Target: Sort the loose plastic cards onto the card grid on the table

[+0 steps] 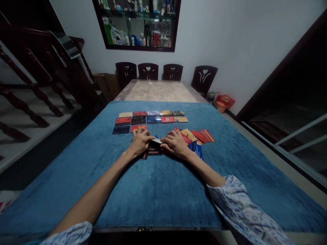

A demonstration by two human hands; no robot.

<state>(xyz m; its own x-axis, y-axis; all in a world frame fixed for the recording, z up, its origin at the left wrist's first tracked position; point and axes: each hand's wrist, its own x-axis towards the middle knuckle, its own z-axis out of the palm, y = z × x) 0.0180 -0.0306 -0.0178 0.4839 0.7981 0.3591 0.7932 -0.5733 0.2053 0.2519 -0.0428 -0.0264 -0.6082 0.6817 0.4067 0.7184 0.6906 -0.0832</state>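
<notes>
Both my hands meet at the middle of a blue textured cloth (158, 190). My left hand (140, 142) and my right hand (176, 143) have their fingers curled round a small stack of cards (156, 142) held between them. More cards lie under and beside my hands (153, 152). Past my hands, cards lie face up in tidy rows (151, 119), red, blue, dark and yellow ones. To the right of my right hand a loose fan of red, yellow and blue cards (198, 137) lies spread on the cloth.
The cloth covers the near part of a long table; its bare patterned top (157, 91) shows beyond. Several dark chairs (148, 70) stand at the far end below a glass cabinet (138, 23). A wooden staircase (38, 85) rises left; a red box (224, 101) sits on the floor right.
</notes>
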